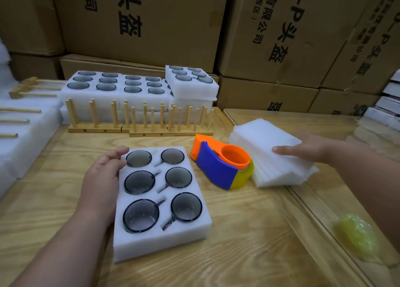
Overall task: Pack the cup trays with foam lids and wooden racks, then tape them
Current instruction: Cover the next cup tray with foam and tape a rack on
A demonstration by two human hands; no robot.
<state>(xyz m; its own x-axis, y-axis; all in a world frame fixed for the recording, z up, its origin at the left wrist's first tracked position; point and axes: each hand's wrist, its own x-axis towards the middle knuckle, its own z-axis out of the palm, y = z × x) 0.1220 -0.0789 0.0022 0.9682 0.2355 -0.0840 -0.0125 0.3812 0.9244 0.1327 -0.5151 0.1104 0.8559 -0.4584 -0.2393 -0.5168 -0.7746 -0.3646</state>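
While the left hand (101, 174) rests flat against the left side of the cup tray (161, 202), fingers straight & holding nothing, the right hand (303, 149) lies w/ straight fingers on top of the foam lid stack (270, 156) — no grip closed on a sheet yet.

Tray sits near the front edge of the counter (249, 232), six dark glass cups (139, 182) open to the top, no lid on. Lid stack is toward the right edge, sheets fanned & uneven.

Risks, as I judge them:
- Sheets are thin & slippery-looking; a lift could drag two or more, or shove the stack off toward the right edge.
- Tape dispenser (220, 165) stands btwn tray & stack, touching the stack's left side. A low carry across could clip it & knock it into the tray.
- Lid set down skewed won't cover all cups; the left hand only steadies one side, so the tray may slide.

Around: wooden racks (140, 122) stand in a row toward the back edge, more filled trays (129, 87) stacked behind them, cardboard boxes (151, 15) behind those. Loose rack parts (28, 89) lie at back left. Yellow tape roll (357, 234), blurred, sits by the right front edge. Reaching a rack means going over the dispenser or the tray.
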